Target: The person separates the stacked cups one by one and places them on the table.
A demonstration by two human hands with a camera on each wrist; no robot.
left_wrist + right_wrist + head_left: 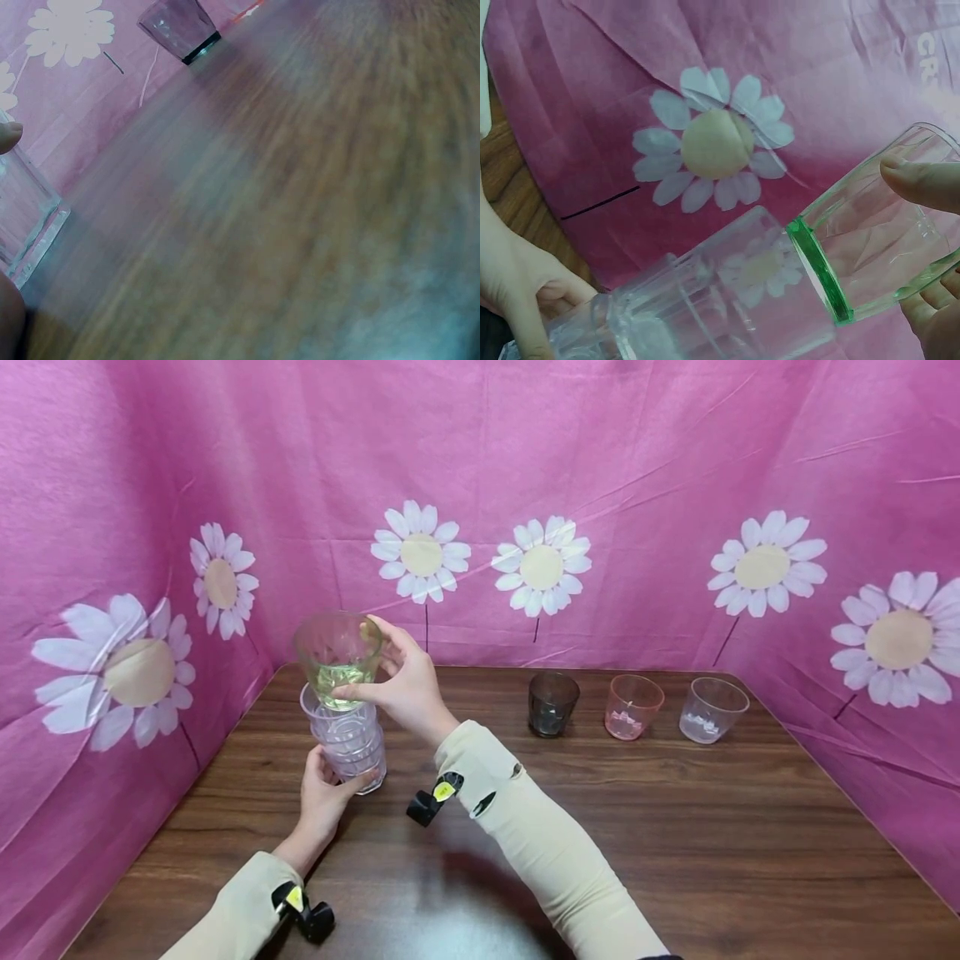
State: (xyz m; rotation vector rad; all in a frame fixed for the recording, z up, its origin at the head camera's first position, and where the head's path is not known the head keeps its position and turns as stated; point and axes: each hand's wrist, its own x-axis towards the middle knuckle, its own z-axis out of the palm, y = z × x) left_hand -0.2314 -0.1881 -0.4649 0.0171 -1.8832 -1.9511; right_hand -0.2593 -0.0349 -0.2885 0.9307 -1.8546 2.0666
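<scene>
In the head view my right hand grips a green-tinted clear tumbler between thumb and fingers. Its base is at the mouth of a stack of clear tumblers; I cannot tell whether it has entered the rim. My left hand holds that stack low down, thumb on the near side, on the table at left. From the right wrist, the thick green base meets the rim end of the clear stack. The left wrist view catches only a corner of a clear tumbler beside a fingertip.
Three tumblers stand in a row at the back right of the wooden table: a dark grey one, a pink one and a clear one. A pink cloth with daisies hangs around the table's back and sides.
</scene>
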